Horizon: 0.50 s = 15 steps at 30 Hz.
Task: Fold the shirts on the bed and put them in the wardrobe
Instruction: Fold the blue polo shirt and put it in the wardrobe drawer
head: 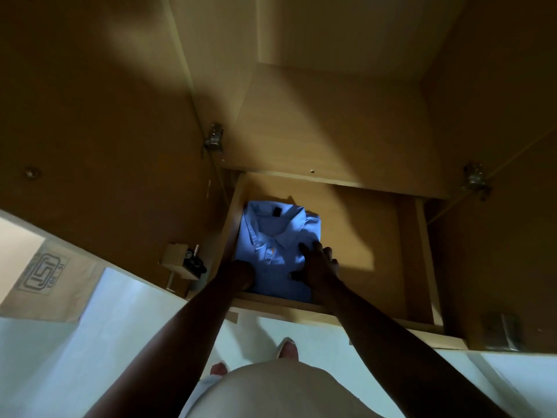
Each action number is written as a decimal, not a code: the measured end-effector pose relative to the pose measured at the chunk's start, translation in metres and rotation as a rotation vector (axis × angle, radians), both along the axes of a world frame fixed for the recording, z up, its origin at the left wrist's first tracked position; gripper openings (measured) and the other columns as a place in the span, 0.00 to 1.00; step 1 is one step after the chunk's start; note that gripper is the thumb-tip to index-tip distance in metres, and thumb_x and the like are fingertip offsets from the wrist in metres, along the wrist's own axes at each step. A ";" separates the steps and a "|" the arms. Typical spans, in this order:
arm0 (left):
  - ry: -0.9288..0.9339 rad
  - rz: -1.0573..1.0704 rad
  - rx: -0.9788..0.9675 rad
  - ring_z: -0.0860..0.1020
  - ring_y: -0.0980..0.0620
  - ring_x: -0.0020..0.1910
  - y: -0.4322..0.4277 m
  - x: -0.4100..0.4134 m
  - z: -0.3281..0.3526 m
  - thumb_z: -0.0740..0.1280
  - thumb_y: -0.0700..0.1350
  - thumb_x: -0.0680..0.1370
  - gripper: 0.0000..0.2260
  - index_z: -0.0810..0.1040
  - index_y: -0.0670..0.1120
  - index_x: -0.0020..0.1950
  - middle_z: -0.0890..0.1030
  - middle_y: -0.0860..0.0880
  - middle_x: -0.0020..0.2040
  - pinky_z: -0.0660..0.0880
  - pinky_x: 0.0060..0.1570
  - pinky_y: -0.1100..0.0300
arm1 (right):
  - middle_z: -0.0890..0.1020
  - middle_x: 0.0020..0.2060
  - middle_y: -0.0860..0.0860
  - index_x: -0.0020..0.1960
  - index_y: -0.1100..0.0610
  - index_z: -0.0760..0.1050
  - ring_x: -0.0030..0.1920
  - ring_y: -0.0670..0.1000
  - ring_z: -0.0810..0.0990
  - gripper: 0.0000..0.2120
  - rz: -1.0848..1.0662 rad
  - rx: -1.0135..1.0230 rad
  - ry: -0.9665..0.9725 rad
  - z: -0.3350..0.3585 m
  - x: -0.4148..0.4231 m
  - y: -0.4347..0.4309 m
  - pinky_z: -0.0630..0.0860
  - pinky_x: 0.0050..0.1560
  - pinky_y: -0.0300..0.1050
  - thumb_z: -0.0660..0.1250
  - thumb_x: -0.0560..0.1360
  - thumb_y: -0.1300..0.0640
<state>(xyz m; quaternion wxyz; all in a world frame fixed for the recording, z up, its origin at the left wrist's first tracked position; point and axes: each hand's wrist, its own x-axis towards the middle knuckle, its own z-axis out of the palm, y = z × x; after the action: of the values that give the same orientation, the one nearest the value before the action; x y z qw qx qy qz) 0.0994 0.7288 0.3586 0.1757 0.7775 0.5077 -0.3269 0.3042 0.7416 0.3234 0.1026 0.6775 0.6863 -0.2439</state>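
A folded blue collared shirt [271,236] lies flat in the left part of the wardrobe's low wooden compartment [370,230], collar pointing away from me. My right hand [318,262] rests on the shirt's right side with fingers spread and the thumb out to the left. My left hand [238,274] is at the shirt's near left corner, against the compartment's left wall. Its fingers are hidden in shadow, so its grip is unclear.
Both wardrobe doors stand open, the left door [90,131] carrying a lock block [182,262] and metal hinge [214,139]. Another hinge [476,179] sits at the right. A cardboard box [45,276] stands on the white floor at left. My feet [287,349] show below.
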 end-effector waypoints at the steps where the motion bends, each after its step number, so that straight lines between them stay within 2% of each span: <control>1: 0.016 -0.041 -0.002 0.72 0.42 0.68 0.001 0.001 -0.001 0.59 0.40 0.82 0.16 0.72 0.38 0.70 0.73 0.41 0.69 0.69 0.65 0.53 | 0.53 0.77 0.53 0.77 0.43 0.55 0.70 0.60 0.60 0.44 -0.016 -0.010 0.007 0.002 0.000 -0.001 0.67 0.64 0.57 0.72 0.68 0.36; 3: -0.100 0.067 0.059 0.71 0.41 0.69 0.004 0.000 0.000 0.59 0.39 0.83 0.17 0.68 0.36 0.71 0.72 0.39 0.70 0.71 0.62 0.57 | 0.55 0.77 0.52 0.77 0.44 0.55 0.69 0.60 0.60 0.44 -0.057 0.004 0.043 0.010 0.001 -0.006 0.68 0.63 0.57 0.73 0.68 0.38; 5: -0.234 0.195 0.149 0.71 0.42 0.68 0.006 0.002 0.004 0.57 0.42 0.83 0.16 0.68 0.37 0.70 0.72 0.39 0.69 0.70 0.62 0.57 | 0.58 0.75 0.51 0.77 0.46 0.56 0.69 0.60 0.62 0.43 -0.156 0.075 0.116 0.021 0.005 -0.016 0.70 0.63 0.57 0.73 0.69 0.42; 6: -0.308 0.245 0.195 0.72 0.42 0.66 0.009 0.005 0.006 0.59 0.43 0.82 0.15 0.71 0.39 0.67 0.74 0.40 0.67 0.69 0.63 0.55 | 0.60 0.75 0.51 0.77 0.47 0.57 0.69 0.60 0.62 0.41 -0.218 0.111 0.157 0.027 0.008 -0.021 0.71 0.63 0.57 0.73 0.70 0.43; 8: -0.584 0.387 0.208 0.77 0.42 0.60 0.007 0.017 0.020 0.63 0.42 0.77 0.09 0.76 0.42 0.57 0.79 0.41 0.59 0.73 0.56 0.53 | 0.64 0.73 0.52 0.76 0.49 0.61 0.69 0.61 0.65 0.37 -0.355 0.199 0.217 0.042 0.012 -0.041 0.72 0.62 0.56 0.72 0.71 0.45; 10: -0.799 0.394 0.231 0.79 0.42 0.53 -0.005 0.036 0.039 0.64 0.41 0.76 0.05 0.78 0.43 0.49 0.82 0.41 0.51 0.75 0.49 0.53 | 0.69 0.70 0.54 0.74 0.51 0.66 0.66 0.60 0.71 0.32 -0.447 0.292 0.263 0.058 0.017 -0.061 0.74 0.61 0.53 0.71 0.73 0.47; 11: -0.896 0.381 0.217 0.80 0.42 0.52 -0.017 0.045 0.047 0.64 0.40 0.76 0.05 0.79 0.42 0.48 0.83 0.42 0.49 0.76 0.50 0.52 | 0.72 0.68 0.55 0.72 0.52 0.68 0.64 0.60 0.74 0.30 -0.506 0.345 0.276 0.066 0.016 -0.079 0.75 0.60 0.51 0.71 0.73 0.49; 13: -1.069 0.347 0.146 0.81 0.45 0.51 -0.045 0.054 0.057 0.66 0.39 0.75 0.06 0.80 0.43 0.50 0.84 0.44 0.49 0.76 0.52 0.51 | 0.76 0.65 0.55 0.69 0.53 0.72 0.60 0.58 0.78 0.24 -0.601 0.487 0.282 0.081 0.008 -0.116 0.76 0.57 0.49 0.71 0.74 0.52; 15: -1.185 0.297 0.064 0.81 0.49 0.51 -0.078 0.054 0.058 0.67 0.38 0.75 0.07 0.80 0.43 0.52 0.84 0.47 0.50 0.76 0.53 0.54 | 0.77 0.63 0.53 0.67 0.53 0.74 0.56 0.55 0.80 0.21 -0.698 0.627 0.297 0.091 -0.006 -0.164 0.77 0.55 0.50 0.70 0.75 0.55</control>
<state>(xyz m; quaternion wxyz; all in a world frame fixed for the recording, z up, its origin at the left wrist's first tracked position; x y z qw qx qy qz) 0.1538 0.6513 0.4168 0.4484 0.7529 0.4361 0.2045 0.2979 0.5778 0.4144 -0.2932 0.8232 0.4659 -0.1391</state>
